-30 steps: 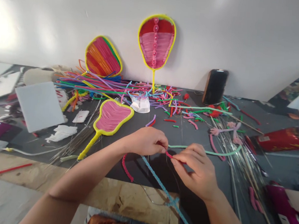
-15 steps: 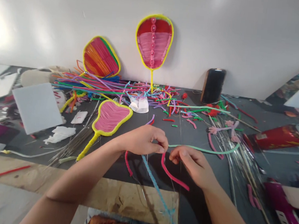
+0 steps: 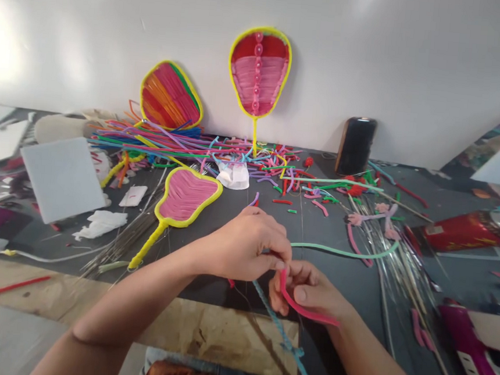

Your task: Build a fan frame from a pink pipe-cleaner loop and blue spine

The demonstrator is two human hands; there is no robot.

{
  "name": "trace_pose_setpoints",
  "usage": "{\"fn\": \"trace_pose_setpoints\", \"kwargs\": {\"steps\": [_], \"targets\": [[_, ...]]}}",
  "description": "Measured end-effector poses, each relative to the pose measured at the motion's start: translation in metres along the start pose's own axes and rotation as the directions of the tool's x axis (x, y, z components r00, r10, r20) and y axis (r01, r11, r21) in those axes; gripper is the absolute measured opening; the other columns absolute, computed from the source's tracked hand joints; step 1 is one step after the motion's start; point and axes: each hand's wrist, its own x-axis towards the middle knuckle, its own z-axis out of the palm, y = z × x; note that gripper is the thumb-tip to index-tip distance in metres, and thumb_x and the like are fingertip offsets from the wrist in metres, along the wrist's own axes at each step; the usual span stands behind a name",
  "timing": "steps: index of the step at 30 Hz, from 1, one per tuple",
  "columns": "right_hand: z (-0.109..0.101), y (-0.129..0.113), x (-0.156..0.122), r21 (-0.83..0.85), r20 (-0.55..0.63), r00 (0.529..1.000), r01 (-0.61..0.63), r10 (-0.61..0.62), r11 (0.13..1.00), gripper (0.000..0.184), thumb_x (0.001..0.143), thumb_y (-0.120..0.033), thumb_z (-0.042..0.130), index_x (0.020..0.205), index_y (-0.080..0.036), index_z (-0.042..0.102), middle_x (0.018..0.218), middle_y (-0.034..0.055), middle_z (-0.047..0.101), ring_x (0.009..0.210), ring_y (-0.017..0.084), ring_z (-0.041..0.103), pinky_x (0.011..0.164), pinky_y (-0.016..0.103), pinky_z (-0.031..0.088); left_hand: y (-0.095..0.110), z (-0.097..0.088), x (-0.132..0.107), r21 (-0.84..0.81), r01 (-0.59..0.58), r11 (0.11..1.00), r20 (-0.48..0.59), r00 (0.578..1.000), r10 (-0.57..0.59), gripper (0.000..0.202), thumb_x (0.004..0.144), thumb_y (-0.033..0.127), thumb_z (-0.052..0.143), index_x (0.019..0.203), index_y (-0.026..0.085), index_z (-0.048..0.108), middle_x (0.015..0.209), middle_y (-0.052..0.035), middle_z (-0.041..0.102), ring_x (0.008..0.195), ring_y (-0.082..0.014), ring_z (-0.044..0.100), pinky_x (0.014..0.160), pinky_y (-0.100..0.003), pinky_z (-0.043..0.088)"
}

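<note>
The left hand pinches the pink pipe cleaner at its upper end, thumb against forefinger. Its long axis curves down-right across the right hand, fingers half-curled, grip indeterminable.

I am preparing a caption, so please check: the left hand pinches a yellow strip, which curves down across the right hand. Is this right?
Only the colour is wrong: in the head view, the left hand pinches a bright pink strip, which curves down across the right hand.
</note>
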Motion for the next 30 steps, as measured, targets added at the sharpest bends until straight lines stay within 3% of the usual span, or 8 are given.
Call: {"fn": "trace_pose_setpoints", "kwargs": {"steps": [7, 12, 15, 19, 22, 24, 27, 30], "targets": [[0.000, 0.006, 0.004, -0.139, -0.135, 0.991, 0.003, -0.021, 0.990, 0.030, 0.070, -0.035, 0.077, 0.074, -0.015, 0.056, 0.062, 0.0019, 0.066, 0.046, 0.006, 0.048, 0.047, 0.019, 0.032, 0.002, 0.005, 0.001, 0.090, 0.116, 0.989, -0.036, 0.993, -0.113, 0.017, 0.076, 0.010, 0.057, 0.068, 0.020, 0.069, 0.072, 0.0028, 0.068, 0.080, -0.0135, 0.060, 0.091, -0.034, 0.030], [0.009, 0.002, 0.008, -0.337, -0.209, 0.975, 0.003, -0.077, 0.941, 0.025, 0.080, -0.038, 0.068, 0.083, -0.017, 0.055, 0.063, -0.0006, 0.064, 0.044, 0.005, 0.038, 0.044, 0.019, 0.025, -0.001, 0.011, 0.003, 0.119, 0.109, 0.987, -0.033, 0.994, -0.106, 0.017, 0.073, 0.011, 0.054, 0.064, 0.018, 0.066, 0.070, 0.0023, 0.067, 0.076, -0.0133, 0.060, 0.092, -0.035, 0.029], [0.013, 0.000, 0.009, -0.450, -0.205, 0.973, 0.006, -0.110, 0.893, 0.027, 0.087, -0.039, 0.060, 0.076, -0.015, 0.057, 0.062, -0.0005, 0.060, 0.047, 0.005, 0.035, 0.045, 0.021, 0.024, -0.004, 0.012, 0.003, 0.135, 0.103, 0.985, -0.024, 0.995, -0.100, 0.016, 0.074, 0.011, 0.054, 0.065, 0.018, 0.066, 0.070, 0.0018, 0.067, 0.077, -0.0137, 0.060, 0.091, -0.035, 0.030], [0.011, 0.003, 0.008, -0.283, -0.234, 0.966, 0.042, -0.111, 0.958, 0.027, 0.080, -0.041, 0.068, 0.079, -0.015, 0.061, 0.059, -0.0041, 0.048, 0.052, 0.007, 0.036, 0.050, 0.022, 0.026, -0.005, 0.008, 0.004, 0.098, 0.102, 0.990, -0.015, 0.995, -0.101, 0.017, 0.076, 0.011, 0.054, 0.068, 0.019, 0.067, 0.071, 0.0026, 0.067, 0.078, -0.0126, 0.060, 0.091, -0.032, 0.031], [0.008, 0.004, 0.007, -0.057, -0.217, 0.975, 0.030, -0.042, 0.998, 0.037, 0.067, -0.042, 0.079, 0.087, -0.015, 0.064, 0.064, -0.0039, 0.046, 0.054, 0.006, 0.037, 0.052, 0.022, 0.028, -0.005, 0.002, 0.003, 0.050, 0.096, 0.994, 0.003, 0.995, -0.096, 0.019, 0.078, 0.010, 0.055, 0.070, 0.020, 0.069, 0.071, 0.0028, 0.067, 0.078, -0.0122, 0.060, 0.090, -0.031, 0.032], [0.007, 0.004, 0.007, 0.032, -0.179, 0.984, 0.018, -0.012, 0.999, 0.039, 0.068, -0.045, 0.078, 0.088, -0.014, 0.066, 0.065, -0.0027, 0.047, 0.056, 0.007, 0.039, 0.055, 0.023, 0.032, -0.005, -0.001, 0.002, 0.032, 0.079, 0.996, 0.007, 0.997, -0.079, 0.019, 0.079, 0.011, 0.055, 0.071, 0.020, 0.069, 0.070, 0.0025, 0.067, 0.077, -0.0123, 0.059, 0.089, -0.030, 0.033], [0.006, 0.003, 0.007, 0.051, -0.194, 0.981, 0.006, 0.004, 0.999, 0.033, 0.075, -0.043, 0.073, 0.088, -0.013, 0.068, 0.064, -0.0016, 0.048, 0.057, 0.008, 0.042, 0.058, 0.025, 0.034, -0.006, -0.003, 0.001, 0.026, 0.067, 0.997, 0.012, 0.998, -0.067, 0.019, 0.079, 0.011, 0.054, 0.071, 0.020, 0.069, 0.070, 0.0024, 0.067, 0.074, -0.0119, 0.059, 0.085, -0.029, 0.035], [0.003, 0.002, 0.007, -0.062, -0.267, 0.964, -0.009, -0.008, 0.998, 0.027, 0.074, -0.039, 0.075, 0.081, -0.013, 0.068, 0.068, -0.0003, 0.052, 0.057, 0.008, 0.041, 0.057, 0.024, 0.032, -0.005, -0.004, 0.001, 0.029, 0.077, 0.997, 0.029, 0.997, -0.078, 0.020, 0.078, 0.011, 0.055, 0.069, 0.020, 0.069, 0.069, 0.0030, 0.067, 0.074, -0.0115, 0.059, 0.085, -0.030, 0.034]]}}
